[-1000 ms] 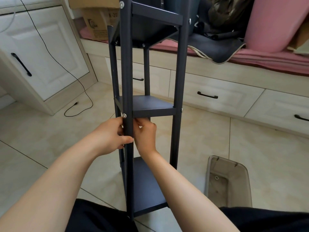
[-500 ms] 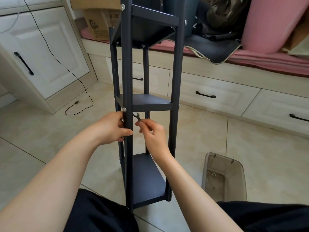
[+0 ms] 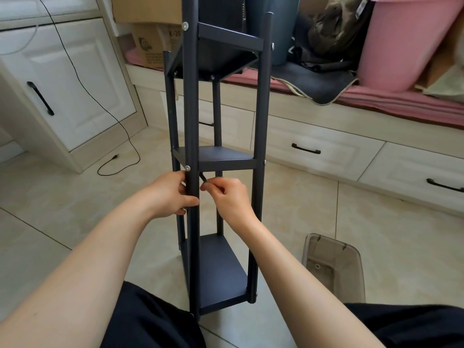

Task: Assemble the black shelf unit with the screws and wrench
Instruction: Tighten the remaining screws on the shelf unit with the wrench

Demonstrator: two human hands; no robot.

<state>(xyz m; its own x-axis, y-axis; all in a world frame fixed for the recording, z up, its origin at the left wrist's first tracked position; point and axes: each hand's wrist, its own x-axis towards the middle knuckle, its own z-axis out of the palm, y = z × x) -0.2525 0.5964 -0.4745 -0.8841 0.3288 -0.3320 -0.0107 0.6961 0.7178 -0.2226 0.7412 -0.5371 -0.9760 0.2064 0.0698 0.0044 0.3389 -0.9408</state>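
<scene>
Both hands worked at the middle tier of a tall black metal shelf unit (image 3: 221, 156) that stood upright on the beige tiled floor (image 3: 376, 222), just in front of the seated person's knees. Left hand (image 3: 173, 194) was curled round the nearest black upright post (image 3: 191, 109), just below a round silver screw head (image 3: 187, 168) at the corner of the middle shelf. Right hand (image 3: 232, 197) pinched a small dark metal wrench (image 3: 204, 178) between thumb and fingertips, its tip angled up toward the underside of that shelf, just behind the post. Whether the wrench had seated on a nut could not be told; the post hid the joint.

Judging by the frame, with three tiers already hung on four posts and screw heads showing at the top and bottom corners, assembly looked nearly done, and the step in hand appeared to be tightening the middle shelf's near-corner fastener. That next move would call for the left hand to steady the post while the wrench found the fastener and turned in short arcs within the cramped gap.

A smoky translucent plastic box (image 3: 334, 262), with a small ring-shaped part in it, sat on the floor near the right forearm.
</scene>
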